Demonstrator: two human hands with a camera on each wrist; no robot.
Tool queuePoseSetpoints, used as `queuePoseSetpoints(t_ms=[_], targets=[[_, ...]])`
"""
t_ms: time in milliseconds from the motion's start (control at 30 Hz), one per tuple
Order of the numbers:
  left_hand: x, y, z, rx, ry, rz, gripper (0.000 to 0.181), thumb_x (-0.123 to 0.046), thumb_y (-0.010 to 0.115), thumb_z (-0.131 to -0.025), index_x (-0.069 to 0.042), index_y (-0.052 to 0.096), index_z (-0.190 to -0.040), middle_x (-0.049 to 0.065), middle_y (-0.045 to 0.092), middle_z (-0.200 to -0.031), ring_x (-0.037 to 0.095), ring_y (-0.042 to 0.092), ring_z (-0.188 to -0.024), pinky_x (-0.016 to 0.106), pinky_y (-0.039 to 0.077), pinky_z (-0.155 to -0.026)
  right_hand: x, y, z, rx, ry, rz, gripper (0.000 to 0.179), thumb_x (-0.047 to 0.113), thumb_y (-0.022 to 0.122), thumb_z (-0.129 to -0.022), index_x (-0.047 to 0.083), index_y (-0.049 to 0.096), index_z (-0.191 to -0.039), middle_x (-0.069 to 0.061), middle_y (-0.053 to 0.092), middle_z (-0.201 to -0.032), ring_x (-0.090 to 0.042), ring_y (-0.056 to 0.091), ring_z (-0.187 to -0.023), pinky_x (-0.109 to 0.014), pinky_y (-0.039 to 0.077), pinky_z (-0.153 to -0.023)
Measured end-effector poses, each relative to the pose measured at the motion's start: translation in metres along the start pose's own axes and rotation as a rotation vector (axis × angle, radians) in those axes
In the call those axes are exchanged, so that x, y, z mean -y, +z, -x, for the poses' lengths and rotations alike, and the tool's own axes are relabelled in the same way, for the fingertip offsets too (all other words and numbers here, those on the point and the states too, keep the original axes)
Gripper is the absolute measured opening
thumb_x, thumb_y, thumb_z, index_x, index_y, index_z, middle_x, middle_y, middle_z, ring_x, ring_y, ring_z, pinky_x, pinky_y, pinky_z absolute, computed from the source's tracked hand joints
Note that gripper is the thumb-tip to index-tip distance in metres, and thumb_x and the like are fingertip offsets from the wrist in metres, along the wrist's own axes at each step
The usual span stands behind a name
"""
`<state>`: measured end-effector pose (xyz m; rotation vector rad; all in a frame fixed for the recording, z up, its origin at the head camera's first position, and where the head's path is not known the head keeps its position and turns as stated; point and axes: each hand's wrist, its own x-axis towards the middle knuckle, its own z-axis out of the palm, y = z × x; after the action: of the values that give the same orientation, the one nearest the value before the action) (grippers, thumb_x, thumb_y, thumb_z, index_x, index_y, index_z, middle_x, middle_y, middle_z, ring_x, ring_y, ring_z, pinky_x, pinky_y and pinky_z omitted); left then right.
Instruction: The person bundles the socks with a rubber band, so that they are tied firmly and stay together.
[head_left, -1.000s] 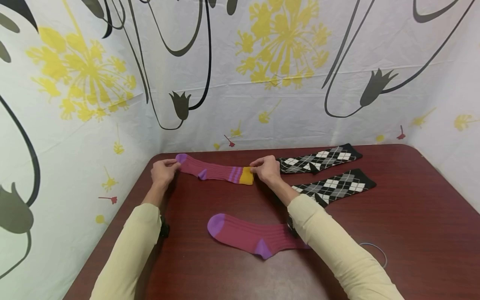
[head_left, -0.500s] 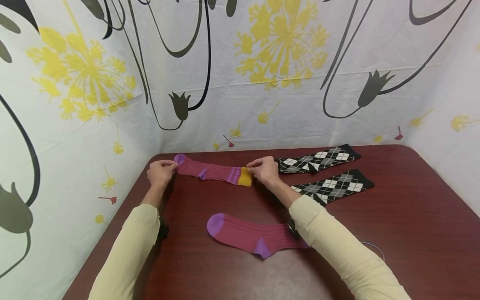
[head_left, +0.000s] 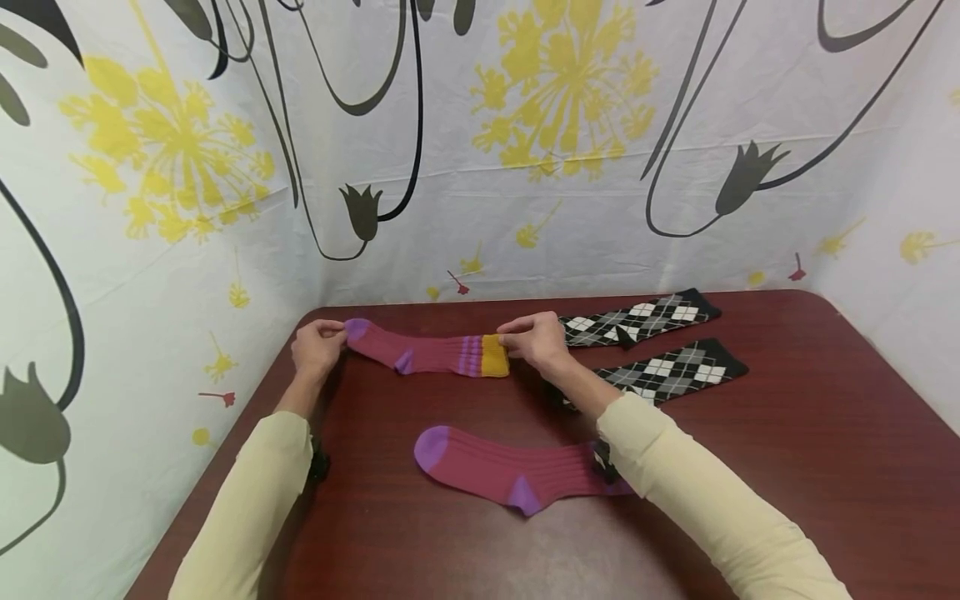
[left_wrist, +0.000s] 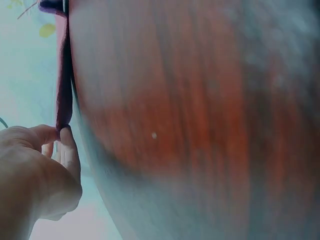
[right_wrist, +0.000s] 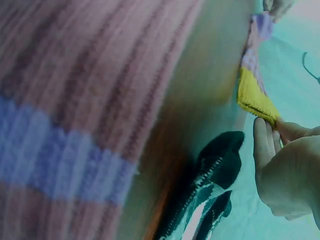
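A ribbed magenta sock (head_left: pixel 431 354) with purple toe, heel and stripes and a yellow cuff stretches between my two hands near the table's back left. My left hand (head_left: pixel 317 346) pinches its purple toe; in the left wrist view, thumb and fingers of that hand (left_wrist: pixel 42 172) close on the sock's end (left_wrist: pixel 63 95). At the other end my right hand (head_left: pixel 538 340) pinches the corner of the yellow cuff (right_wrist: pixel 255 95), as the right wrist view also shows. A second magenta sock (head_left: pixel 487 467) lies flat nearer me, its cuff end hidden by my right forearm.
Two black, grey and white argyle socks lie at the back right: the farther one (head_left: pixel 645 319) and the nearer one (head_left: pixel 675 371), partly covered by my right arm. The dark red table (head_left: pixel 810 400) ends close to a patterned cloth wall (head_left: pixel 450 167) behind and at the sides.
The held sock has shifted slightly left and toward me, and its cuff end hangs a little lower. My left hand has moved slightly left. Both hands keep their pinch.
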<state>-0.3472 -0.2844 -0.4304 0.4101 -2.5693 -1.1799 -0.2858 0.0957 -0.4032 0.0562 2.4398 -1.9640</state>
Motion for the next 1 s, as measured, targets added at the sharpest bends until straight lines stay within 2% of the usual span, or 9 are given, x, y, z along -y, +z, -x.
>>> queuePoseSetpoints(t_ms=[200,367,667,900,1000], targets=[[0.0,0.0,0.0,0.027,0.02,-0.015,0.023,-0.024,0.076,-0.1,-0.011,0.082,-0.118,0.011,0.08,-0.108,0.031,0.074,-0.102,0.046,0.04,-0.114,0.007,-0.008,0.004,0.027,0.006,-0.064,0.017,-0.005,0.075,-0.097,-0.01,0.078,-0.112,-0.027,0.074,-0.12,-0.036,0.076,-0.103,-0.044,0.062,-0.088],[-0.001,0.001,0.001,0.029,0.019,-0.021,0.024,-0.026,0.077,-0.1,-0.011,0.082,-0.118,0.01,0.08,-0.107,0.029,0.076,-0.1,0.046,0.04,-0.116,0.008,-0.012,0.008,0.046,0.019,-0.058,0.017,-0.005,0.074,-0.097,-0.009,0.078,-0.113,-0.025,0.074,-0.12,-0.035,0.076,-0.102,-0.045,0.062,-0.089],[-0.002,0.001,0.007,-0.007,0.024,-0.039,0.027,-0.033,0.08,-0.097,-0.01,0.084,-0.111,0.009,0.081,-0.098,0.032,0.07,-0.106,0.048,0.044,-0.11,0.006,-0.02,0.021,0.083,0.049,-0.045,0.018,-0.002,0.074,-0.098,-0.007,0.078,-0.115,-0.025,0.073,-0.124,-0.035,0.075,-0.107,-0.047,0.06,-0.092],[-0.004,0.001,0.013,0.004,0.026,-0.014,0.027,-0.034,0.082,-0.096,-0.01,0.084,-0.108,0.01,0.08,-0.098,0.031,0.068,-0.103,0.047,0.043,-0.107,0.01,-0.026,0.031,0.093,0.044,-0.051,0.019,-0.003,0.075,-0.097,-0.007,0.078,-0.116,-0.025,0.071,-0.127,-0.033,0.075,-0.106,-0.044,0.062,-0.089],[-0.005,0.001,0.016,0.019,0.046,-0.008,0.026,-0.033,0.081,-0.097,-0.01,0.083,-0.109,0.011,0.08,-0.099,0.03,0.068,-0.101,0.045,0.045,-0.103,0.01,-0.03,0.034,0.092,0.049,-0.053,0.02,-0.003,0.075,-0.097,-0.007,0.078,-0.117,-0.025,0.07,-0.129,-0.031,0.076,-0.102,-0.041,0.063,-0.086]])
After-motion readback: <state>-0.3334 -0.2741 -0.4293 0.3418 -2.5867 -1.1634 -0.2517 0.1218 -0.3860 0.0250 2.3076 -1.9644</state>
